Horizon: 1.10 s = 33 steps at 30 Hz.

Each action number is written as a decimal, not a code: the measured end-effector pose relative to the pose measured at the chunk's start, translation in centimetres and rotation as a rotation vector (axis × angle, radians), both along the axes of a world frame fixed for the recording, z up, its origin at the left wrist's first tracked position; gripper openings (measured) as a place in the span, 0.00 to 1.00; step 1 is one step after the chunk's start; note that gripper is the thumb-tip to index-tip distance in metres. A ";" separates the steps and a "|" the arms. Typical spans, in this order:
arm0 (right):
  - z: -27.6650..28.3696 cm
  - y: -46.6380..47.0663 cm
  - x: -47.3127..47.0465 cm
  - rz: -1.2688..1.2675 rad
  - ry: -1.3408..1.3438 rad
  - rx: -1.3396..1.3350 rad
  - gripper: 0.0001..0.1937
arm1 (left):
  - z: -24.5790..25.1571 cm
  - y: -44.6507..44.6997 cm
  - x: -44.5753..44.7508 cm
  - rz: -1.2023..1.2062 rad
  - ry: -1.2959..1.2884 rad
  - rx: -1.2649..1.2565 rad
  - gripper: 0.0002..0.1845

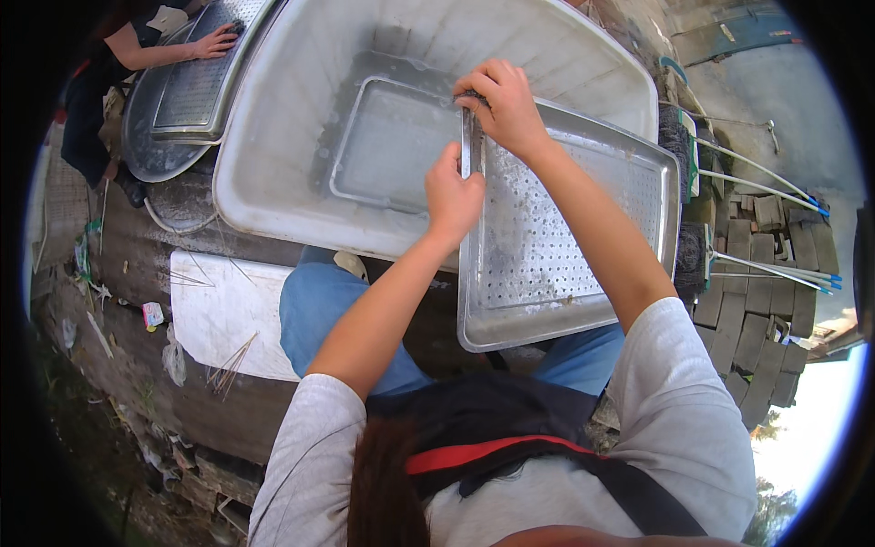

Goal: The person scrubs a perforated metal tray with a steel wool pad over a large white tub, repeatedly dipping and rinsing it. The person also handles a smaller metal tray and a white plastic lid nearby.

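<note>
A perforated metal tray (pixel 540 232) leans across the near right rim of a large white plastic tub (pixel 273 137), partly above my lap. My left hand (pixel 454 195) grips the tray's left edge, thumb up. My right hand (pixel 502 102) pinches a dark scouring pad (pixel 472 97) against the upper end of that same edge. Dark residue marks the tray's perforated face. Shallow cloudy water (pixel 396 143) lies in the bottom of the tub, beyond my left hand.
At the upper left, a co-worker's hand (pixel 215 42) rests on another perforated tray (pixel 198 82) over a round metal basin (pixel 147 147). A white board (pixel 225 308) with thin sticks lies left of my knee. Mops (pixel 694 256) and stacked bricks (pixel 752 301) stand right.
</note>
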State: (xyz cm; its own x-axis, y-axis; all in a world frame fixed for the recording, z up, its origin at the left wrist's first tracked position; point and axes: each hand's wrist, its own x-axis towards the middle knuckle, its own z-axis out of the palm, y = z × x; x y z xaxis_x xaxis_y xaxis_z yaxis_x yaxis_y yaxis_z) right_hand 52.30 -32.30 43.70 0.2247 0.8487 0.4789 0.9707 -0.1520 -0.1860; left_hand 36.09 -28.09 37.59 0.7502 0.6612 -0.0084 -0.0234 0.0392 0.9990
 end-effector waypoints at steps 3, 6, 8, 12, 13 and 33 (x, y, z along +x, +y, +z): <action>-2.8 -0.8 -1.6 -0.267 0.044 0.262 0.08 | -0.2 0.2 0.2 -0.022 -0.003 -0.036 0.08; -5.6 -3.1 -1.3 -0.194 0.010 0.069 0.09 | -0.4 0.3 0.0 -0.020 0.017 0.009 0.08; -6.2 -5.5 -0.3 -0.209 -0.017 0.036 0.10 | -0.5 0.2 -0.1 -0.041 0.032 0.004 0.09; -4.3 -8.9 0.0 -0.800 0.076 0.100 0.10 | -0.4 0.1 0.1 -0.049 0.016 -0.016 0.09; -3.8 -8.8 -0.5 -1.091 0.200 0.129 0.10 | -0.5 0.0 0.1 -0.046 0.021 -0.022 0.10; -5.7 -3.6 -4.6 -0.275 0.172 0.215 0.09 | -1.7 0.7 -0.6 -0.059 0.026 -0.062 0.11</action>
